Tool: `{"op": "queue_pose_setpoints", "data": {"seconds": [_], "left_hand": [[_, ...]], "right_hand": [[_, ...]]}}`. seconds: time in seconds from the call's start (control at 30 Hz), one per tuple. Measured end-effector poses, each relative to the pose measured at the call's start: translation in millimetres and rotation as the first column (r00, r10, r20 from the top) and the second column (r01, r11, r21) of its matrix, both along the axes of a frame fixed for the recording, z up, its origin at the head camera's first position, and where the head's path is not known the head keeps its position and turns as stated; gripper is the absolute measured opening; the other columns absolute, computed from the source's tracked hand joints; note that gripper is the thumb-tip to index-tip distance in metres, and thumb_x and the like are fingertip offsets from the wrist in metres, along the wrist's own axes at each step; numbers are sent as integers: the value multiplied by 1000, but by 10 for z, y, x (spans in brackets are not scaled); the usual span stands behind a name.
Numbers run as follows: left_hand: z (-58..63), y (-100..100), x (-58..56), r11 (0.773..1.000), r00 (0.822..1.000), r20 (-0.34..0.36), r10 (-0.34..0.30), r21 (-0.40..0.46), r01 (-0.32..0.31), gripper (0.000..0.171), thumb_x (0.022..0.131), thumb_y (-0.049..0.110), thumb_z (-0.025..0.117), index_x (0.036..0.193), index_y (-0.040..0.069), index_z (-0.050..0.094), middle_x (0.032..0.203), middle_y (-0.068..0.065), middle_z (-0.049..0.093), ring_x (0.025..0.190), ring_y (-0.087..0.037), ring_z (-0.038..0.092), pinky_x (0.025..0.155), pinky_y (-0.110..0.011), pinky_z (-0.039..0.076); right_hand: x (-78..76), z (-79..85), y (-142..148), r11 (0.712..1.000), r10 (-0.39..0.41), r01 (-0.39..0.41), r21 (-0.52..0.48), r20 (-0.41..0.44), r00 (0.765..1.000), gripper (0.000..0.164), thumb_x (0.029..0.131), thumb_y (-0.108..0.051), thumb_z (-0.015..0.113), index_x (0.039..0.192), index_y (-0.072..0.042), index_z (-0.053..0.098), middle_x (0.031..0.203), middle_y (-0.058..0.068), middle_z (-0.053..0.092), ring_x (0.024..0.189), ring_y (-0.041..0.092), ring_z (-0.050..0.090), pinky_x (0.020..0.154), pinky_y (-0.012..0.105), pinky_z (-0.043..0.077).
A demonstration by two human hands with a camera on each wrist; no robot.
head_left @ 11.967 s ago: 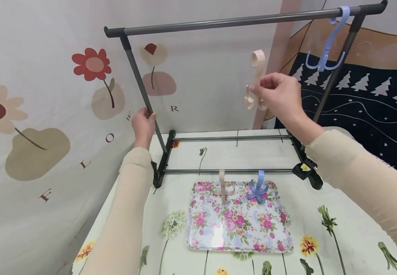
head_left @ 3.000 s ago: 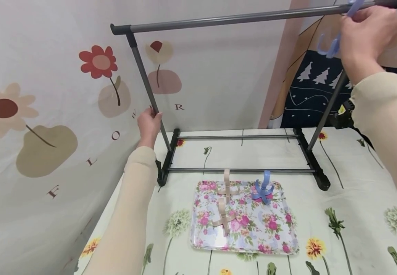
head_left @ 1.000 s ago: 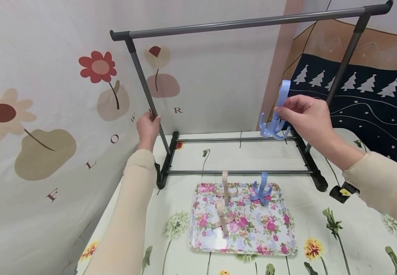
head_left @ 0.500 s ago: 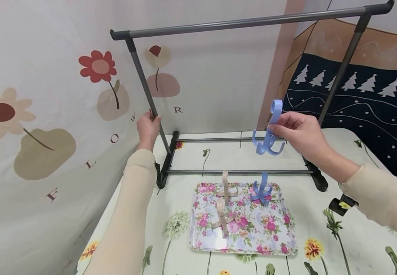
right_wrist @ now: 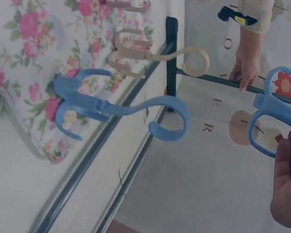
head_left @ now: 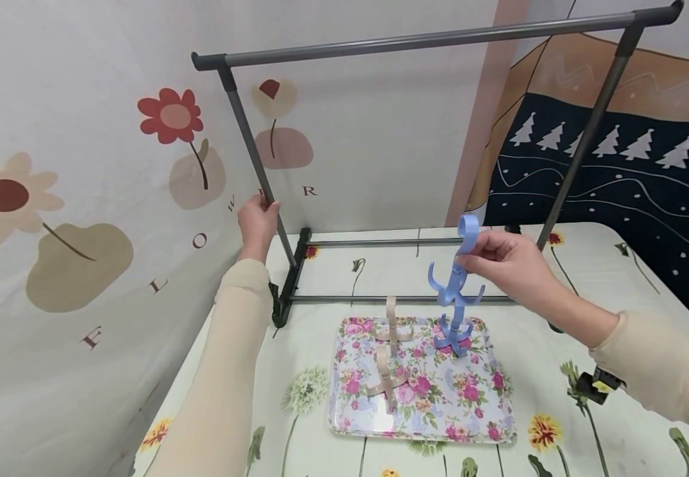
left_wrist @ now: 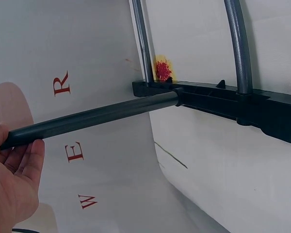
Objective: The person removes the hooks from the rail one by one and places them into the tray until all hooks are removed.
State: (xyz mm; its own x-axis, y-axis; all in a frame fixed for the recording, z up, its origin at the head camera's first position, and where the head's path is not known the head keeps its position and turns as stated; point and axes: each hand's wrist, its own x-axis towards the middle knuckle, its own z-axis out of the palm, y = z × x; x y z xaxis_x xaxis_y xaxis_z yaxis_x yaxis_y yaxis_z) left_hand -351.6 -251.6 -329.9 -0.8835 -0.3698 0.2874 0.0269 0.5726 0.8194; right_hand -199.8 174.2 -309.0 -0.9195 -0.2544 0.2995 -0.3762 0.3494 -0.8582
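Note:
My left hand (head_left: 257, 227) grips the left upright (head_left: 246, 136) of a dark metal clothes rack; in the left wrist view, fingers and thumb close round that pole (left_wrist: 97, 115). Between thumb and fingers, my right hand (head_left: 513, 268) pinches a light blue multi-prong hook (head_left: 454, 286) by its curved stem, prongs downward. It hangs above the rear right part of a floral tray (head_left: 458, 417). A second blue hook (head_left: 453, 339) stands on the tray, partly covered by the held one in the head view. Two beige hooks (head_left: 391, 326) stand to its left, one nearer the front.
The rack's top rail (head_left: 428, 41) spans overhead with nothing hanging on it. Its two low crossbars (head_left: 344, 299) run behind the tray. A pale flower-print cloth (head_left: 297, 437) covers the table. Printed curtains (head_left: 112, 172) rise at the left and back.
A beige hook once held by my right hand now stands on the tray. My right hand has taken the blue hook off the top rail and lowered it leftward. My left hand stays put.

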Motion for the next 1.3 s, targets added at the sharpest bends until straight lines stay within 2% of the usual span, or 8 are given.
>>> {"op": "queue_pose_setpoints", "data": {"seconds": [0.43, 0.93, 1.3], "left_hand": [[-23, 2, -14, 1000, 1000, -8, 6, -5, -6, 24, 101, 22, 58, 110, -1, 61, 108, -17, 65, 100, -30, 61, 89, -43, 49], [-23, 4, -5, 1000, 1000, -9, 5, -15, -5, 25, 102, 22, 58, 109, -1, 61, 107, -18, 66, 99, -31, 61, 87, -44, 49], [-22, 2, -15, 1000, 1000, -10, 7, -19, -7, 25, 102, 22, 57, 109, -1, 61, 107, -18, 65, 100, -31, 62, 88, -44, 49]], "right_hand": [[179, -356, -38, 991, 132, -130, -32, 73, 988, 11, 93, -4, 68, 100, 5, 68, 90, 8, 73, 80, 15, 70, 74, 26, 57], [354, -769, -17, 975, 218, -206, -89, 164, 962, 10, 92, -3, 67, 99, 4, 68, 91, 10, 73, 80, 15, 70, 70, 29, 57], [416, -1058, -23, 968, 252, -245, -62, 233, 939, 12, 92, -7, 69, 98, 3, 69, 95, 13, 72, 82, 17, 69, 73, 29, 57]]}}
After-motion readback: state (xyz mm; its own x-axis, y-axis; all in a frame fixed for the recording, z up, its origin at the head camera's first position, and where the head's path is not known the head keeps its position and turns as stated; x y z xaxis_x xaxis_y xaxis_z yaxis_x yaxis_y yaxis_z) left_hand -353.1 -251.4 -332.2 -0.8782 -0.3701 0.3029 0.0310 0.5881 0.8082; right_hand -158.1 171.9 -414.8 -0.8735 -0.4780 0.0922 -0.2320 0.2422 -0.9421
